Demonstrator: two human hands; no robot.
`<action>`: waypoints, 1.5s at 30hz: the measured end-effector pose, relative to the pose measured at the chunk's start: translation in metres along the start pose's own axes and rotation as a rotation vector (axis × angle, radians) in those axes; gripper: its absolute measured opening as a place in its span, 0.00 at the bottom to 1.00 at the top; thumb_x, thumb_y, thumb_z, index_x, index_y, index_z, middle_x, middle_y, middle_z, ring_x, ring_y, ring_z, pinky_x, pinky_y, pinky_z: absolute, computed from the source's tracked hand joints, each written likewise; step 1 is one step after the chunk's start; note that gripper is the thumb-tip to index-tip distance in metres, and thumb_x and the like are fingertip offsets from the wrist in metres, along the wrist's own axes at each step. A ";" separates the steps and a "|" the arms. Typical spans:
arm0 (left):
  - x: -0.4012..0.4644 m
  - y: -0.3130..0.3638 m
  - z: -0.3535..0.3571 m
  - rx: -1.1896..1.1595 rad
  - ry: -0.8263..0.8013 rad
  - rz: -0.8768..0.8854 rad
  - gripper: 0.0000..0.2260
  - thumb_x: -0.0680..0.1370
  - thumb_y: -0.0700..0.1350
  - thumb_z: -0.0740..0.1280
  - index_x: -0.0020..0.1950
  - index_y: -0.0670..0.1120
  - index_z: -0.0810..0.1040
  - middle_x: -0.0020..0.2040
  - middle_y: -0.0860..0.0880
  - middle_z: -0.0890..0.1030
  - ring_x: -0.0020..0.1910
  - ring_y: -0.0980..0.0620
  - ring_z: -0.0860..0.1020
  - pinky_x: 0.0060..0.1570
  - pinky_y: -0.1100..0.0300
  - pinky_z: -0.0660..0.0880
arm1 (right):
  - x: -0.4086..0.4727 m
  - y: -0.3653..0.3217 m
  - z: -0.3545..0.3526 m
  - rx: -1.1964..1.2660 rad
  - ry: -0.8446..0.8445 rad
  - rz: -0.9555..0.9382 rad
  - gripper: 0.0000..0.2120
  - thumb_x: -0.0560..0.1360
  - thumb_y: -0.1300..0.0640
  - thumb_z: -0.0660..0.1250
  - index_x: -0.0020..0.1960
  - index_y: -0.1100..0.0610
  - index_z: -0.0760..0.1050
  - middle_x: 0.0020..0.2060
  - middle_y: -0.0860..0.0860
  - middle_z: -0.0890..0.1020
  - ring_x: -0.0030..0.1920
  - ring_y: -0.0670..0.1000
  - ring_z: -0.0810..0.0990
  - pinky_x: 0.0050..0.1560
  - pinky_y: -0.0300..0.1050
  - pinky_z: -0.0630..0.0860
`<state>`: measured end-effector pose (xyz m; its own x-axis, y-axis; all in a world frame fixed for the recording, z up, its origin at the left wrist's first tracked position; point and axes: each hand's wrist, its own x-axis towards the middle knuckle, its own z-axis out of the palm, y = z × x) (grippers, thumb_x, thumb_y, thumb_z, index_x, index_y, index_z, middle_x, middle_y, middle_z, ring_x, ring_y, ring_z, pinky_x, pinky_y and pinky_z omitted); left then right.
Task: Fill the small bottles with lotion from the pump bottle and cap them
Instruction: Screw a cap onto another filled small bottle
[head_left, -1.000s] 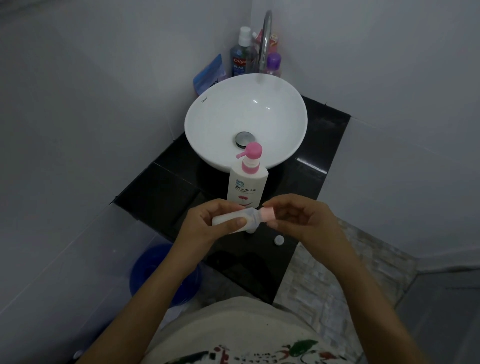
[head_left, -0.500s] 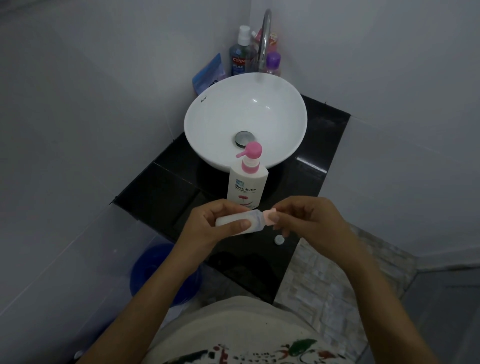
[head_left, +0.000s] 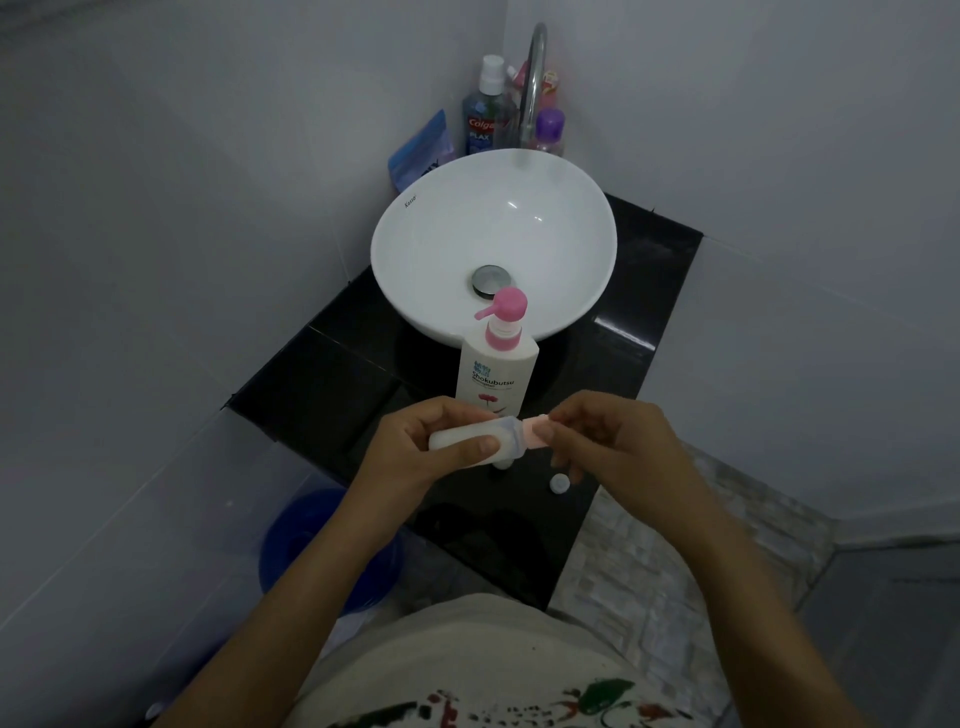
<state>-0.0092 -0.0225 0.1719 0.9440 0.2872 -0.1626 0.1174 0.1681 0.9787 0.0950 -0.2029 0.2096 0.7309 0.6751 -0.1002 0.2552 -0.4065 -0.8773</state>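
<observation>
My left hand (head_left: 421, 449) grips a small white bottle (head_left: 462, 439) lying sideways, its neck pointing right. My right hand (head_left: 613, 441) pinches the pale pink cap (head_left: 535, 431) at the bottle's neck. Just behind my hands stands the white pump bottle (head_left: 496, 374) with a pink pump head, its nozzle pointing left. A small white round cap (head_left: 560, 484) lies on the black counter (head_left: 322, 384) below my right hand. Something white shows under the held bottle, mostly hidden.
A white basin (head_left: 493, 244) sits on the counter behind the pump bottle, with a chrome tap (head_left: 535, 78) over it. Mouthwash (head_left: 483, 122), a purple-capped bottle (head_left: 549, 130) and a blue pouch (head_left: 421, 150) stand in the corner. A blue bucket (head_left: 306, 540) is on the floor at left.
The small bottle has tilted slightly so its neck points a little upward, and my right fingers have shifted on the pink cap. Both hands stay in the same place.
</observation>
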 end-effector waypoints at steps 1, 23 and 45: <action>0.000 0.000 0.000 0.001 -0.001 -0.001 0.12 0.64 0.49 0.73 0.46 0.50 0.83 0.45 0.55 0.85 0.47 0.59 0.82 0.43 0.68 0.77 | 0.000 0.000 0.001 -0.029 0.013 0.008 0.19 0.68 0.33 0.61 0.42 0.47 0.79 0.33 0.47 0.83 0.29 0.47 0.80 0.34 0.46 0.80; -0.003 0.000 0.004 0.005 -0.013 0.023 0.11 0.65 0.47 0.73 0.46 0.49 0.82 0.43 0.57 0.85 0.46 0.61 0.82 0.41 0.70 0.77 | -0.002 0.002 0.003 -0.050 -0.021 -0.004 0.13 0.71 0.38 0.61 0.43 0.45 0.77 0.35 0.44 0.83 0.32 0.45 0.81 0.36 0.41 0.80; -0.005 -0.005 0.002 0.016 0.003 -0.022 0.14 0.62 0.44 0.75 0.46 0.43 0.82 0.45 0.50 0.85 0.44 0.56 0.82 0.43 0.65 0.79 | -0.004 0.012 0.020 0.102 -0.015 0.029 0.03 0.76 0.52 0.65 0.46 0.47 0.77 0.34 0.43 0.83 0.29 0.42 0.79 0.28 0.27 0.70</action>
<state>-0.0137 -0.0263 0.1680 0.9400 0.2868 -0.1846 0.1434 0.1589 0.9768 0.0822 -0.1980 0.1900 0.7272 0.6735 -0.1324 0.1678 -0.3616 -0.9171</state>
